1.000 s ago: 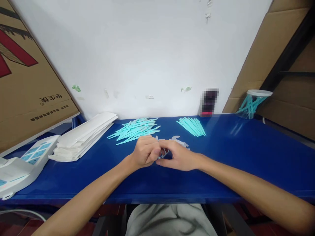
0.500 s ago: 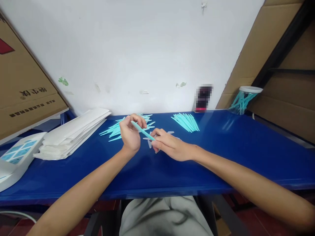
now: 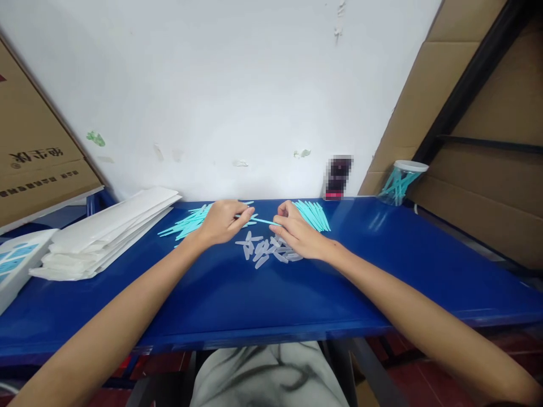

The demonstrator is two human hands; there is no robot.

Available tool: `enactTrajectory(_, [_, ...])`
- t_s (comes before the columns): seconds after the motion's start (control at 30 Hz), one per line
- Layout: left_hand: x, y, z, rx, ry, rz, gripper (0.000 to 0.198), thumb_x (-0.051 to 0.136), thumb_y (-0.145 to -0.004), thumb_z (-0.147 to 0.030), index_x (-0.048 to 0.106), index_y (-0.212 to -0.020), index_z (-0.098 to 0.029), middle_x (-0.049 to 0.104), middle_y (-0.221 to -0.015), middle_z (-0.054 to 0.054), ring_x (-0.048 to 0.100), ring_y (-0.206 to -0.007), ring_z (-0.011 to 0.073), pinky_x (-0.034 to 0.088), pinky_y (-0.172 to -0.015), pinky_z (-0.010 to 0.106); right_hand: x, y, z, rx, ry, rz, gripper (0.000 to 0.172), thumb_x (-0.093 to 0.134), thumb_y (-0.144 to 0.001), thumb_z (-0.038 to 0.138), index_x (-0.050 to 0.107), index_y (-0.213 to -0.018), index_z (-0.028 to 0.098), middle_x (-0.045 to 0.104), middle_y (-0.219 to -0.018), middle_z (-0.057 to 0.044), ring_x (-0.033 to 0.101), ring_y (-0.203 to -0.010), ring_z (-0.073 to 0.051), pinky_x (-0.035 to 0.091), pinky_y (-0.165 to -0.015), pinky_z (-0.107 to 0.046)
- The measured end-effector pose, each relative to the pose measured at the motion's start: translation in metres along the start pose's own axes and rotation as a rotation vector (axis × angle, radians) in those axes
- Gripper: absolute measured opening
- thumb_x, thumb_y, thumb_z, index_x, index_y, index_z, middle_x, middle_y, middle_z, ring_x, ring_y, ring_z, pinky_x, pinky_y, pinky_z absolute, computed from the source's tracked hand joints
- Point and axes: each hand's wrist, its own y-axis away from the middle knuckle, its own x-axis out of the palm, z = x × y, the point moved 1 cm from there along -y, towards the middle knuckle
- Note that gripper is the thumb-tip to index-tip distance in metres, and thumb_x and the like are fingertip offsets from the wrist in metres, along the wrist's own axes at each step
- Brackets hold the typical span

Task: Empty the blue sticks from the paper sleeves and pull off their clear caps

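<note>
A slim teal eyebrow razor [image 3: 263, 221] spans the gap between my hands, lying nearly level above the table. My right hand [image 3: 300, 230] pinches its right end between thumb and fingers. At the other end, the fingers and thumb of my left hand [image 3: 224, 220] are closed on it, hiding the tip. Below the hands lies a loose pile of small clear plastic caps [image 3: 262, 252]. Behind my left hand is a scattered heap of teal razors [image 3: 186, 224]. Beyond my right hand, a neater bunch of razors [image 3: 314, 215] lies fanned out.
White paper-like bags [image 3: 106, 232] are stacked on the left of the blue table [image 3: 263, 305], beside a white tray [image 3: 25, 260] with blue pieces. A clear jar [image 3: 396, 186] of teal sticks stands at the back right. Cardboard [image 3: 38, 130] leans at the left; a white wall closes the back.
My left hand has turned and closed on the razor's left end, where its fingers were loosely curled. The razor is now flatter and farther back. More clear caps show below my hands.
</note>
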Motion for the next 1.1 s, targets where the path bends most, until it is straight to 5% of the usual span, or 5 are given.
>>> enactTrajectory(0.23, [0.014,0.025,0.017,-0.090,-0.017,0.243,0.047,0.035,-0.103,-0.045,0.042,-0.064,-0.020,0.047,-0.059,-0.001,0.038,-0.053,0.0128,0.028,-0.059,0.029,0.007,-0.001,-0.014,0.050,0.120,0.177,0.043,0.032,-0.106,0.052,0.050,-0.082,0.021,0.052,-0.084,-0.002,0.044,-0.069,-0.016,0.027,-0.062,-0.030])
enactTrajectory(0.43, [0.012,0.023,0.020,-0.169,0.138,0.099,0.043,0.035,-0.103,-0.043,0.038,-0.066,-0.020,0.037,-0.059,-0.004,0.034,-0.054,0.0115,0.027,-0.057,0.027,-0.008,-0.003,-0.023,0.039,0.202,0.140,0.050,0.026,-0.108,0.050,0.048,-0.075,0.020,0.058,-0.073,-0.001,0.047,-0.066,-0.016,0.029,-0.075,-0.031])
enactTrajectory(0.6, [-0.007,0.027,0.041,-0.368,0.172,-0.133,0.047,0.037,-0.099,-0.047,0.028,-0.061,-0.022,0.026,-0.056,-0.004,0.026,-0.053,0.0105,0.023,-0.054,0.028,-0.032,0.001,-0.061,0.448,0.281,0.004,0.057,0.024,-0.107,0.049,0.060,-0.075,0.018,0.065,-0.072,-0.008,0.059,-0.069,-0.021,0.035,-0.074,-0.032])
enactTrajectory(0.87, [0.013,0.031,0.014,-0.073,-0.037,0.392,0.040,0.043,-0.099,-0.041,0.055,-0.067,-0.019,0.053,-0.056,-0.001,0.043,-0.051,0.0126,0.027,-0.057,0.028,-0.040,0.016,-0.108,0.964,0.423,0.193,0.066,0.020,-0.105,0.047,0.069,-0.119,0.004,0.067,-0.122,-0.030,0.066,-0.114,-0.038,0.047,-0.090,-0.042])
enactTrajectory(1.1, [0.019,0.030,0.006,-0.064,-0.085,0.413,0.044,0.036,-0.103,-0.041,0.060,-0.074,-0.019,0.059,-0.060,0.001,0.048,-0.054,0.0151,0.030,-0.060,0.029,-0.037,0.018,-0.107,1.005,0.415,0.304,0.059,0.034,-0.099,0.045,0.068,-0.124,0.004,0.066,-0.123,-0.031,0.065,-0.113,-0.041,0.050,-0.089,-0.048])
